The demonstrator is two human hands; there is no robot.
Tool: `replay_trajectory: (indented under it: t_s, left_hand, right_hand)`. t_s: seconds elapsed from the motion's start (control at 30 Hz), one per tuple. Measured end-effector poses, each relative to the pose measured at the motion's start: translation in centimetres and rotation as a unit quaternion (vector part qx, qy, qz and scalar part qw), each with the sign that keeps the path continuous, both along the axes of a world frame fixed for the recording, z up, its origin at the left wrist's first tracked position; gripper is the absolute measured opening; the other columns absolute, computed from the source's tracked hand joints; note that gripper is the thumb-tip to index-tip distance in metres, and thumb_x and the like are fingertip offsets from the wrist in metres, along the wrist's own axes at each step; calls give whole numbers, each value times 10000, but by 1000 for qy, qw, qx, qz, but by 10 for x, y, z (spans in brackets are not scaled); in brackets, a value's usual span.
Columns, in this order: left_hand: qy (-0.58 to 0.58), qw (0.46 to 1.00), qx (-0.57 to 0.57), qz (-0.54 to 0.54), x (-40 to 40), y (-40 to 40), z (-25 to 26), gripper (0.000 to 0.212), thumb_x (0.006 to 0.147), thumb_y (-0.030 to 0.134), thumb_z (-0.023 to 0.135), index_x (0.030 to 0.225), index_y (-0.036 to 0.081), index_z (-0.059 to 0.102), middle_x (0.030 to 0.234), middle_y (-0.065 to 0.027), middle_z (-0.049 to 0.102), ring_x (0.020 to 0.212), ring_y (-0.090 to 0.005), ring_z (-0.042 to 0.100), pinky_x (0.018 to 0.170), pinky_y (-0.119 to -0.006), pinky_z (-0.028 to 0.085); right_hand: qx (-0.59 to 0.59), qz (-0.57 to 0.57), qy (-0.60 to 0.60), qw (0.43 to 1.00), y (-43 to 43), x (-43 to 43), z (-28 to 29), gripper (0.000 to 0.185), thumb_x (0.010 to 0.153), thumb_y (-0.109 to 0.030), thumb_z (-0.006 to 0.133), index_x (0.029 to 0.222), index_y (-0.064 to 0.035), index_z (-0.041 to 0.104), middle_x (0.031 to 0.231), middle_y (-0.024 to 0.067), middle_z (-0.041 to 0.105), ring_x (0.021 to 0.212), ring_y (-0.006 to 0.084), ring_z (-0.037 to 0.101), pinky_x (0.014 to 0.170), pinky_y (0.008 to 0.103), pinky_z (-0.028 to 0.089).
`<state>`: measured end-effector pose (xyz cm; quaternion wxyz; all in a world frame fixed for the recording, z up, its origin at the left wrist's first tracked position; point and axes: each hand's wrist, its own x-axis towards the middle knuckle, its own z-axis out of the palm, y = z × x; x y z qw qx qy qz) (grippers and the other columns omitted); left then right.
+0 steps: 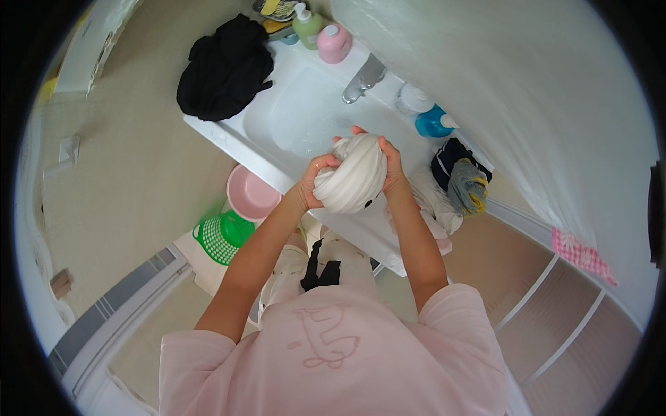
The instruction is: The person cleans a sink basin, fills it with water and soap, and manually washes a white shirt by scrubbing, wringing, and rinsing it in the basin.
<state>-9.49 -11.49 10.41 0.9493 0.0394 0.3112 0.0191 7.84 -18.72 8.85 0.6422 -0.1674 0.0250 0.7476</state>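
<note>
A bundled white cloth (353, 174), twisted into a thick ball, is squeezed between my two hands above the front part of a white sink (234, 140). My left hand (314, 177) grips its left side, the thumb pressed on top. Around the right side curls my right hand (391, 162); some fingertips show at the far edge. A small dark mark sits on the cloth's lower edge. Beyond the bundle, the basin holds water with some foam under a metal faucet (365, 79). How far the bundle is from the water I cannot tell.
Black clothing (226, 67) lies on the sink's left corner. Behind stand a green pump bottle (308, 27), a pink bottle (334, 44), a white container (413, 99) and a blue bottle (435, 122). Folded garments (465, 184) rest at right. Below left are a pink basin (253, 193) and green basket (221, 238).
</note>
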Motion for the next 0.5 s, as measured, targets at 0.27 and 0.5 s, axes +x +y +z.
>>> replay_trajectory:
  t_s: [0.27, 0.5]
  left_hand:
    - [69, 997, -7, 29, -22, 4, 1, 791, 897, 590, 548, 1460, 78, 333, 1495, -169, 345, 1369, -404, 354, 1057, -708, 252]
    - [-86, 966, 28, 242, 23, 0, 20, 652, 930, 522, 515, 1362, 40, 441, 1341, -172, 527, 1215, -344, 529, 1036, -481, 440]
  right_hand:
    - [60, -94, -629, 769, 24, -8, 56, 325, 675, -115, 799, 942, -46, 625, 961, 121, 659, 883, 270, 649, 804, 360, 539]
    - [52, -298, -688, 660, 3, -53, 87, 309, 654, -94, 835, 880, -55, 628, 938, 97, 662, 907, 240, 631, 795, 375, 517]
